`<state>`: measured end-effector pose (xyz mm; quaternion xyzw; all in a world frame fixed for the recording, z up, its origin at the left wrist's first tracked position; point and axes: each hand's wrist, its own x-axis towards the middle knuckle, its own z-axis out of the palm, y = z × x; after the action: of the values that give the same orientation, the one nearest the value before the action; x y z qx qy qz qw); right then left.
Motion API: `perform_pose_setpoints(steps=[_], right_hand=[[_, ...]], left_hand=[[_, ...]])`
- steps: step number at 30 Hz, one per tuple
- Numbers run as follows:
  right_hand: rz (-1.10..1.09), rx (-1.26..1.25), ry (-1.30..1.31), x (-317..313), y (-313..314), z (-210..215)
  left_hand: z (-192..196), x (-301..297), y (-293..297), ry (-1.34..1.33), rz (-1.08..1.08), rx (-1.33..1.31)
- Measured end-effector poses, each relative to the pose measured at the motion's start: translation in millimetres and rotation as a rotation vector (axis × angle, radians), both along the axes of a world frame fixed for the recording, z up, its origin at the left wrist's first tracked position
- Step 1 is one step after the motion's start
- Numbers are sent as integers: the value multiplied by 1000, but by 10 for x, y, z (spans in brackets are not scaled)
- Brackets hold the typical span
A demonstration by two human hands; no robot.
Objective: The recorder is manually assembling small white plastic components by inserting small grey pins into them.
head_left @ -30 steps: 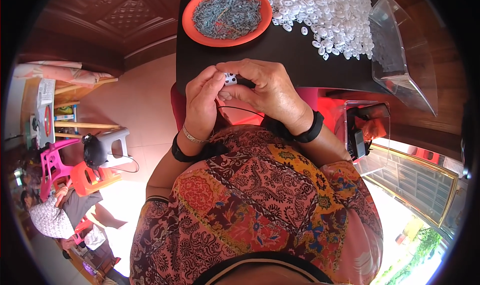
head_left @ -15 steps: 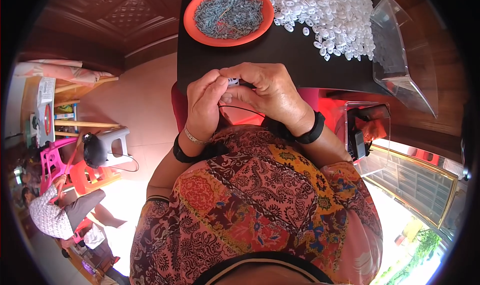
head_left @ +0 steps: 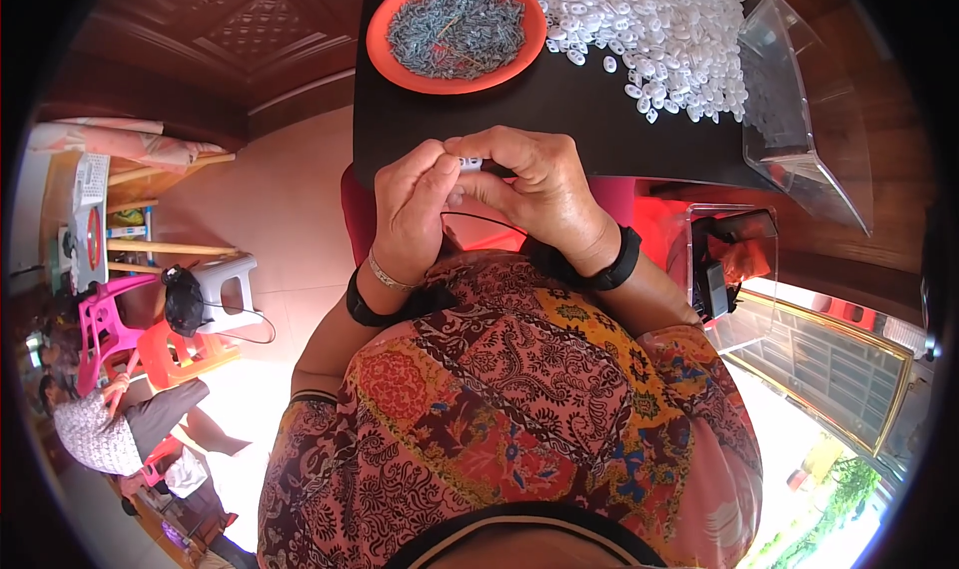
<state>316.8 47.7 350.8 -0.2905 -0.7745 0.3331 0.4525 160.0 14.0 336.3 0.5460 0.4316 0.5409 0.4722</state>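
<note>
1. Pressing together at the table's (head_left: 559,119) near edge, the left hand (head_left: 415,214) and right hand (head_left: 534,189) are now closing fully over a small white piece (head_left: 470,163); a second ago it was showing more plainly between the fingertips.
2. Assembly work seems to be continuing.
3. Fingers are hiding most of the piece; its shape is unclear.
4. Farther off, an orange plate (head_left: 385,39) of grey bits and a white heap (head_left: 659,29) are lying, partly cut off.

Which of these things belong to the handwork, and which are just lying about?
In use: small white piece pinched between left hand and right hand; orange plate of grey bits; white pieces.
Lying about: clear container; white stool; pink chair.
</note>
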Motion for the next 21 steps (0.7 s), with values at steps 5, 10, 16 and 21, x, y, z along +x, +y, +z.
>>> perform_pose_setpoints(steps=[5, 10, 16, 21], right_hand=[[3, -87, 89, 27, 1, 38], [-58, 28, 6, 453, 93, 322], [-879, 469, -267, 1736, 629, 1166], [-1546, 842, -636, 2588, 807, 1542]], left_hand=[[40, 22, 17, 65, -4, 91], [222, 262, 11, -19, -8, -45], [253, 414, 7, -7, -21, -37], [301, 451, 54, -28, -55, -34]])
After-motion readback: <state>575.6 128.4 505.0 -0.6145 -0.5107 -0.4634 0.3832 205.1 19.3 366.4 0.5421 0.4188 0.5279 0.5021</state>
